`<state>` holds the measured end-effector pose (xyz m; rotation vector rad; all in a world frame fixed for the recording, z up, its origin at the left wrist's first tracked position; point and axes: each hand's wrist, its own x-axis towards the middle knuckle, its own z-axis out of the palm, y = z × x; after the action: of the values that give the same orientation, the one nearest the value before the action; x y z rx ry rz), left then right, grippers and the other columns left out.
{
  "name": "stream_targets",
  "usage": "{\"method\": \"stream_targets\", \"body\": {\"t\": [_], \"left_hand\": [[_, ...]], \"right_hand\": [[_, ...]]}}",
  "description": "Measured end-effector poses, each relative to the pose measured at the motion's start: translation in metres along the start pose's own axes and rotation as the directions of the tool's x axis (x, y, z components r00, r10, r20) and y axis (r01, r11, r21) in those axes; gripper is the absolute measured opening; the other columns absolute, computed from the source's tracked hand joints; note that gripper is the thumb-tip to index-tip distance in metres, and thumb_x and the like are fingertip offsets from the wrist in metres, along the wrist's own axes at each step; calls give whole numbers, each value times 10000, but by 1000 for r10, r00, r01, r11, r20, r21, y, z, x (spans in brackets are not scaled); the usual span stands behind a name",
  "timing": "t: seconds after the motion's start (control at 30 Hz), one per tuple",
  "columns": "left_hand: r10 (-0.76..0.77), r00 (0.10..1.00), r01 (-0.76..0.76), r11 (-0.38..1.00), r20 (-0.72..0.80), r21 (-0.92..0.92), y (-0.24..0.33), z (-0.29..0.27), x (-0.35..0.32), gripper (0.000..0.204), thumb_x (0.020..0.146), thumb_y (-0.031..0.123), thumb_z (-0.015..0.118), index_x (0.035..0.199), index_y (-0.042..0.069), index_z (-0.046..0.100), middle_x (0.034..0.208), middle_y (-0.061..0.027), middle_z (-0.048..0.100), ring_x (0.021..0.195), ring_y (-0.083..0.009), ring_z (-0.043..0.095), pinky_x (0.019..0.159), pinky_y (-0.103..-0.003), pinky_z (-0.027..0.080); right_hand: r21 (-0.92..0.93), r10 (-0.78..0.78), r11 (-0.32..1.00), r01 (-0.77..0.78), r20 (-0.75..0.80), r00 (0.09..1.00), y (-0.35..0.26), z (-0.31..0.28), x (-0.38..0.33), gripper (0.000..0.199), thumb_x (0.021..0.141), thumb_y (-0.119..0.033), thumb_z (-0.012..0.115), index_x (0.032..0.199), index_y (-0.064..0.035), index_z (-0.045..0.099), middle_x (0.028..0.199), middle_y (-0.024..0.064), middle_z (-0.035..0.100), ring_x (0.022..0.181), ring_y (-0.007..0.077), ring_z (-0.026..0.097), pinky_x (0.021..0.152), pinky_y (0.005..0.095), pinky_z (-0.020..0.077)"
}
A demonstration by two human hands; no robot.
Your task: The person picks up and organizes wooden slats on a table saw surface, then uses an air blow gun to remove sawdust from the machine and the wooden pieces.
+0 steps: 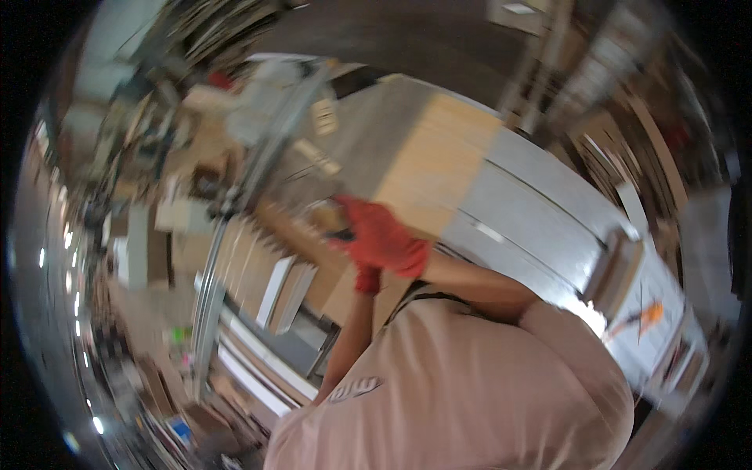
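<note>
Stack of pale wooden boards (439, 157): lying at the middle, blurred by motion. Hands in red gloves: right hand (388, 235) curling closed over the stack's near edge, beside a small dark object (338, 233) too blurred to identify; left hand (366, 280) showing just below it, grip impossible to tell. Grey panels (533, 211) lying right of the stack. Metal rail (235, 196) running left of it. Person in a beige shirt (470, 384) standing below the stack, blocking the view.

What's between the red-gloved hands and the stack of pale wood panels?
Nothing visible. The right hand overlaps the near edge of the panel stack; the left hand sits just below it. A small dark thing at the right fingertips is too blurred to identify. Contact with the panels cannot be told.
</note>
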<state>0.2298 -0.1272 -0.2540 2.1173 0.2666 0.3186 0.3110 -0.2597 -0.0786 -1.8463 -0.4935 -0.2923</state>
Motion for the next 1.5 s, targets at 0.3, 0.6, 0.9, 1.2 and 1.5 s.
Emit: {"method": "stream_targets", "body": {"t": [0.3,0.6,0.9,1.2,1.5], "left_hand": [[126,990,-134,981,-67,-140,31,62,48,191,833,156,690,981,40,650,977,-97,676,888,-256,636,815,-356,502],[87,942,18,952,324,-305,103,23,77,360,790,213,785,1046,14,629,954,-57,653,829,-143,618,707,-308,497],[304,864,-420,875,401,240,160,-9,179,755,701,341,830,1325,80,495,1184,-140,582,1051,-265,571,881,-414,459],[637,731,-654,550,246,520,111,123,298,460,823,224,659,1263,125,571,1343,-128,515,1154,-306,507,973,-447,408],[635,757,-573,529,156,626,65,165,381,403,850,183,561,1250,178,603,1224,-103,572,1098,-302,527,905,-449,426]], "right_hand": [[63,116,990,-124,106,987,49,-12,-13,553,815,-228,735,1297,-43,536,1145,188,661,1078,338,639,915,371,504],[420,211,869,-261,163,964,73,-81,22,756,814,-166,767,1464,-68,392,1308,103,581,1154,208,572,909,323,458],[578,428,687,-440,167,888,167,-142,90,379,894,-117,670,1252,-7,614,1011,54,693,800,164,675,771,350,603],[-592,109,805,-30,97,989,343,-138,182,303,888,-276,670,1055,-24,688,908,104,724,758,184,694,693,355,550],[172,623,782,-599,-182,761,406,-108,242,155,869,-222,716,868,-68,730,733,0,647,583,116,558,540,272,428]]}}
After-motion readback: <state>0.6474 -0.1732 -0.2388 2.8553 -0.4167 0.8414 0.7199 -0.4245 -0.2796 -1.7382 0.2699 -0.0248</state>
